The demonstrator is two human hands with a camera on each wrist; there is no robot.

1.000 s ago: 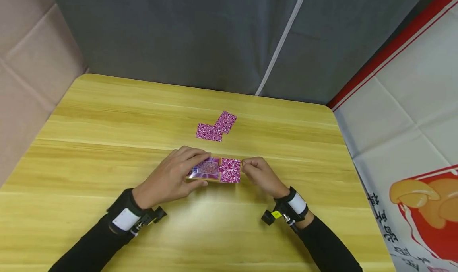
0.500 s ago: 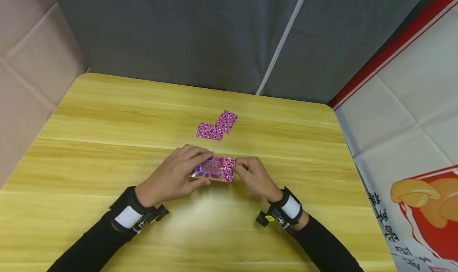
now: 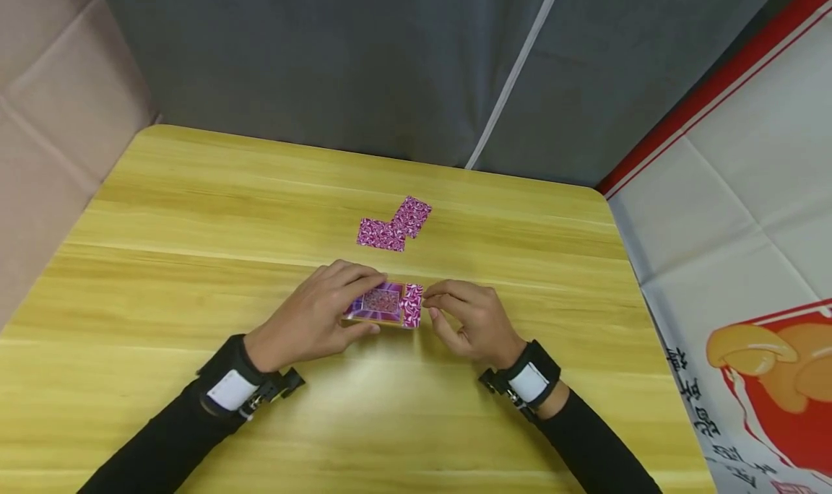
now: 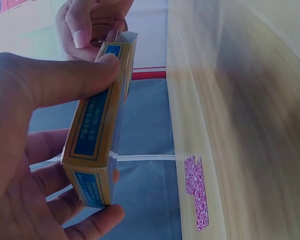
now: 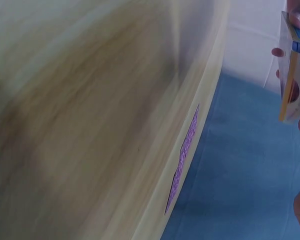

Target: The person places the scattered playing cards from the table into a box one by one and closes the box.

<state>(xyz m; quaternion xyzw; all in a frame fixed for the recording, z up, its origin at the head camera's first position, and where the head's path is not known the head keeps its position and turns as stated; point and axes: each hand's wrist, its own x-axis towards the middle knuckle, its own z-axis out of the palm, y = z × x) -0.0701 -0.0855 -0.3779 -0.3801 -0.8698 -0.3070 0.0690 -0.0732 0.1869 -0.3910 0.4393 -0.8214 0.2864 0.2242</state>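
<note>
A small card box [image 3: 381,302], purple on its face with gold edges, is gripped by my left hand [image 3: 318,310], thumb along the near side and fingers on the far side. A blue label with gold trim covers its narrow side [image 4: 92,120] in the left wrist view. Out of the box's right end shows a strip of pink-and-white swirl-patterned card [image 3: 412,306]. My right hand [image 3: 477,321] is right at that end, its fingertips close to the strip and its thumb apart below them. In the right wrist view the box's end flap [image 5: 292,105] stands out.
Two pink swirl-patterned cards [image 3: 380,234] lie overlapping at one corner on the wooden table [image 3: 195,212], beyond the hands. A grey curtain [image 3: 325,68] hangs behind the table, with a printed white and red sheet [image 3: 754,263] to the right.
The patterned strip sticks out less than a second ago, after the right hand moved left against it. The right hand's pinch has since loosened, with thumb and fingers parting. The left hand keeps its hold.
</note>
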